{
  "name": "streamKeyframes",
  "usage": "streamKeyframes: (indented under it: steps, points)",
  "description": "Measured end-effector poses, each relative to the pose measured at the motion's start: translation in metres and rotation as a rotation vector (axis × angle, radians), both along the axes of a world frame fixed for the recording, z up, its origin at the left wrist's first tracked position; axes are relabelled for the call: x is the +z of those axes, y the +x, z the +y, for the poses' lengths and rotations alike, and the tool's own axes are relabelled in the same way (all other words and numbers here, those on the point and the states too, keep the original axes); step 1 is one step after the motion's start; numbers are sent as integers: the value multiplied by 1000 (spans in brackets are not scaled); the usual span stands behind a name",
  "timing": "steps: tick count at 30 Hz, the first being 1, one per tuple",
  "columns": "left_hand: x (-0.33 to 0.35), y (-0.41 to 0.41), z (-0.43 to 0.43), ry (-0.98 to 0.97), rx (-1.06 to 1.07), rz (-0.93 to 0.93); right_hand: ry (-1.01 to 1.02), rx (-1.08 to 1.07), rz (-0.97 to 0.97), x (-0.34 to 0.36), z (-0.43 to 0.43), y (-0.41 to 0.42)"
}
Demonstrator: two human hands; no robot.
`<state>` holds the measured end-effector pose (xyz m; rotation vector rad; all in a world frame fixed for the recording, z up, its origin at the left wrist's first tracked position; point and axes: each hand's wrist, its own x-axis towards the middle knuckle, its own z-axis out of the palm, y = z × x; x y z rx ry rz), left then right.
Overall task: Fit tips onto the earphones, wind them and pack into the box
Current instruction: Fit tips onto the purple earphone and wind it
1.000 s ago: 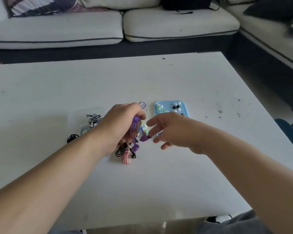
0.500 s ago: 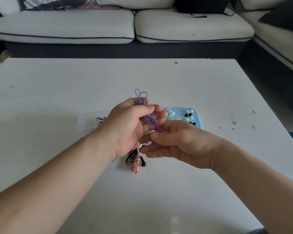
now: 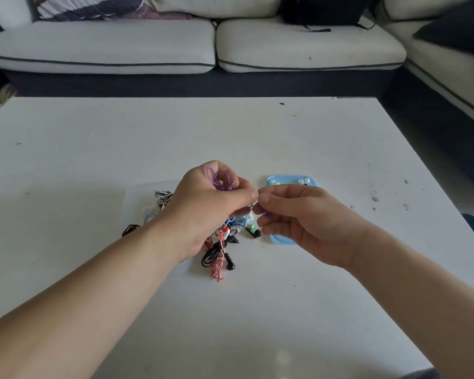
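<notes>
**Purple earphones pinned between both hands, tips just past the right knuckles**

Both hands were busy with the same set. The left hand gripped the bundled cord, its loops poking up above the knuckles. The right hand curled its fingers round a small purple piece at the free end, probably a bud, though too much was hidden to be sure. The two hands met thumb to forefinger above the white table, over a heap of other earphones.

The loose tips sat at the far edge of a blue tray, which lay under and behind the right hand. That made the right hand much the nearer, with the tips straight ahead of its fingers, while the left would have had to cross over. A tip did not appear to be fitted yet. Fetching one would likely have meant the right hand giving its end over to the left.

The clear box stood on the left hand's side, partly hidden behind that wrist.
</notes>
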<state>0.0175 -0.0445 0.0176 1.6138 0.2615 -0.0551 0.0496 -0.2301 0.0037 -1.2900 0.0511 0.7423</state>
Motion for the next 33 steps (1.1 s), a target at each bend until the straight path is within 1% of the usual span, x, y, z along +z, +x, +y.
streamKeyframes:
  steps: [3,7,9,12,16,19,21,23,25,30,33]
  points:
    - [1,-1,-1,214,-99,-54,3,4,34,3,-4,0]
    - [0,-6,-4,351,-279,-131,-69,54,51,0,-9,0]
    - [-3,-6,-4,432,-306,-154,-83,77,66,-1,-10,1]
    - [-8,-3,-1,499,-302,-161,-33,95,88,0,-13,3]
    - [-10,-2,0,463,-294,-136,24,60,103,2,-14,2]
    - [-9,-1,-2,378,-237,-141,30,26,112,2,-12,0]
    - [-8,-1,-2,295,-197,-135,5,-7,127,3,-11,0]
    - [-7,-1,-2,248,-175,-128,-17,8,124,1,-9,-1]
    - [-7,0,-3,226,-158,-109,-39,26,101,0,-7,-3]
    - [-15,-1,-7,191,-143,-71,-77,-51,58,2,-7,-2]
    - [-16,-1,-12,163,-133,-63,-144,-22,-10,2,-5,-4]
